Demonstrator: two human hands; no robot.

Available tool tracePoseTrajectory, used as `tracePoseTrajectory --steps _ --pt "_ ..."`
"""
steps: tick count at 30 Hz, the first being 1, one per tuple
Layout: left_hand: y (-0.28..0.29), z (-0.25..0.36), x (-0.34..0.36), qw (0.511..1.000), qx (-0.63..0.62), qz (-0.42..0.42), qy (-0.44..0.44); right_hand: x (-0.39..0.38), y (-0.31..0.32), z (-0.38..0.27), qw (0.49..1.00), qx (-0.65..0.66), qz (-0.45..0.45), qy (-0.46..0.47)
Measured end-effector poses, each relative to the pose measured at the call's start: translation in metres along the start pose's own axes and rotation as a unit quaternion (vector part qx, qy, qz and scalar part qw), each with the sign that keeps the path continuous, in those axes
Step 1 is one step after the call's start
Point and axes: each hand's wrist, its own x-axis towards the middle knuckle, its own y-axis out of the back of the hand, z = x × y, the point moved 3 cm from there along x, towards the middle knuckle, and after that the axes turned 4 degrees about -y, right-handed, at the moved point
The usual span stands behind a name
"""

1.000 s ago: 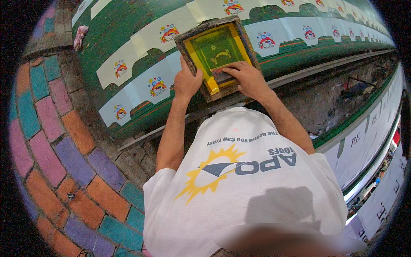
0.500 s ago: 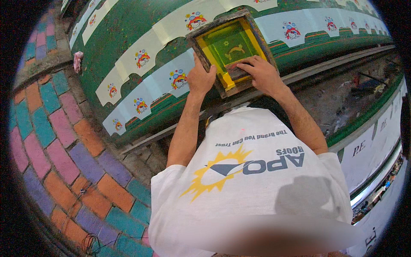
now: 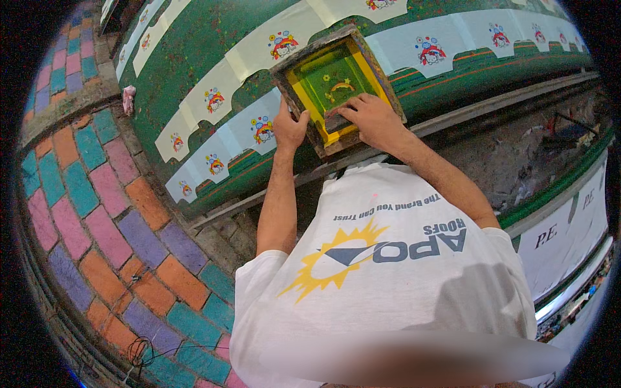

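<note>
— Where does the printing screen sit, and how much room is around it?

— The wooden-framed printing screen [image 3: 337, 86] lies in the upper middle of the frame, flat on the long green table [image 3: 194, 58], over a row of white printed pieces [image 3: 213, 103]. Its near corner comes close to the table's front edge, which runs from lower left up to the right. To the left and right along the table the row of white pieces carries on with nothing standing on it.

— What else is about?

— A floor of coloured paving bricks [image 3: 97, 213] fills the left side of the frame. A small pink rag [image 3: 129, 98] lies at the table's left end. At the right edge there is a second green table with white sheets [image 3: 569, 226], and rough grey ground between the two.

— And the hands?

— The left hand [image 3: 289, 128] clasps the frame's left rail, fingers curled over the wood, forearm coming straight up from the lower middle. The right hand [image 3: 370, 118] is inside the frame at its near end, fingers bent and pressed down on a dark squeegee [image 3: 336, 123] lying across the yellow mesh.
</note>
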Motion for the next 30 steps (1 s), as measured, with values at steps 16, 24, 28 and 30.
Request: tracePoseTrajectory --steps 16,24,28,30 --pt "0.003 0.007 0.000 0.992 0.089 -0.064 0.057 -0.012 -0.003 -0.008 0.999 0.008 -0.015 -0.045" --pt "0.005 0.010 0.000 0.990 0.109 -0.075 0.038 0.082 0.000 0.029 0.998 -0.015 0.014 -0.052" --pt "0.003 0.006 0.000 0.997 0.050 -0.063 0.017 0.126 0.015 0.049 0.999 -0.010 -0.046 -0.010" --pt "0.002 0.004 -0.001 0.998 0.030 -0.056 0.010 0.137 0.022 0.053 0.998 0.021 -0.057 -0.016"
